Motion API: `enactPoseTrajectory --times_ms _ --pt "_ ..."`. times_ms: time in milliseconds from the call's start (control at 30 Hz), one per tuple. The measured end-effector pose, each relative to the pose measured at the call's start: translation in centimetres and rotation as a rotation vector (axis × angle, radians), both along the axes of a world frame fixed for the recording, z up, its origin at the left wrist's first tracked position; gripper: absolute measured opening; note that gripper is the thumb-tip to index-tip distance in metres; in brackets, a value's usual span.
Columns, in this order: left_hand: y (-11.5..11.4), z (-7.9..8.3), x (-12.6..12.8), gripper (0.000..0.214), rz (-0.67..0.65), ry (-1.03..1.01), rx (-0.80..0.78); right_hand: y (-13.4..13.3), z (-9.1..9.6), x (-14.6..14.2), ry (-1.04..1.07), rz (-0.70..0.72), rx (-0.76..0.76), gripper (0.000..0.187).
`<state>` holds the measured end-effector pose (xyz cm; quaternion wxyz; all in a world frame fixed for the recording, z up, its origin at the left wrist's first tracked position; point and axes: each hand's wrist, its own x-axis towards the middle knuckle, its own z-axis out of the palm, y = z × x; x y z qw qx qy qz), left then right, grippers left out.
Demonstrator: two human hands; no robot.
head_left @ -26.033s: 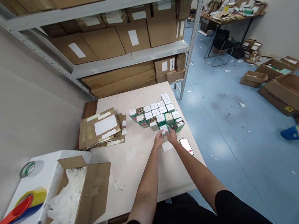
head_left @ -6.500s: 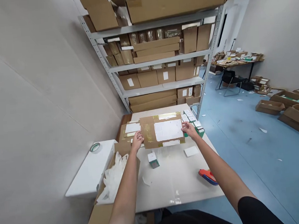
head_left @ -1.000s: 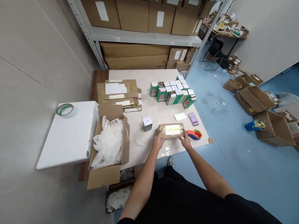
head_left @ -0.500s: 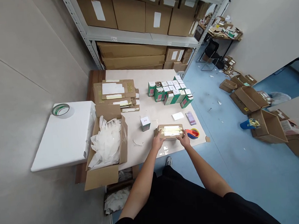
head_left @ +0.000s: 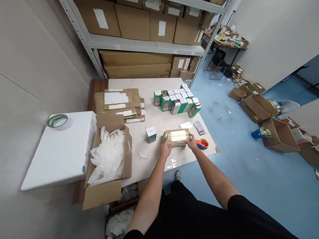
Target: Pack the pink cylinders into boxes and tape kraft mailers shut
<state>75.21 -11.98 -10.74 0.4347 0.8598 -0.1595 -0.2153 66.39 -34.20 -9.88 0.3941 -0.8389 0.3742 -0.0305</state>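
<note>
Head view: a flat parcel of brown corrugated cardboard (head_left: 176, 141), bound in glossy yellowish tape over a white label, is grasped at its sides by the left hand (head_left: 165, 149) and the right hand (head_left: 192, 143); the fingers of both are clenched on the cardboard; the parcel is held at the near edge of a smooth pale tabletop (head_left: 135, 165), just beside a red-and-blue tape dispenser (head_left: 202, 144); green-and-white cartons (head_left: 174, 103) are packed in a block beyond; flattened cardboard mailers (head_left: 118, 104) are stacked to the left; grey steel shelving (head_left: 143, 44) is loaded with brown cartons above a blue floor (head_left: 233, 165).
</note>
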Motion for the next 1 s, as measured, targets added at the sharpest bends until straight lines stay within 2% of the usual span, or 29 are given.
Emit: enactPoseTrajectory --times_ms 100,167,267,367,467,800,1000 --pt "-0.8 0.6 0.0 0.07 0.02 0.006 -0.001 -0.3 0.5 0.2 0.072 -0.067 0.154 0.085" --pt "-1.0 1.0 -0.5 0.066 0.063 -0.008 0.033 -0.3 0.7 -0.1 0.064 -0.055 0.187 0.086" --pt "-0.3 1.2 -2.3 0.064 0.151 -0.038 0.099 0.2 0.3 -1.3 0.058 0.033 0.182 0.087" --pt "0.9 0.8 -4.3 0.062 0.172 -0.035 0.125 1.1 -0.6 -2.8 0.051 0.116 0.116 0.088" --pt "1.6 0.5 -5.2 0.062 0.183 -0.024 0.132 1.8 -1.4 -3.5 0.035 0.144 0.082 0.085" --pt "0.8 0.3 -2.0 0.061 0.172 -0.047 0.075 1.8 -2.1 -1.0 -0.01 0.082 0.114 0.087" --pt "1.2 0.8 -2.5 0.06 0.168 -0.054 0.128 2.3 -2.2 -1.6 0.051 0.077 0.094 0.089"
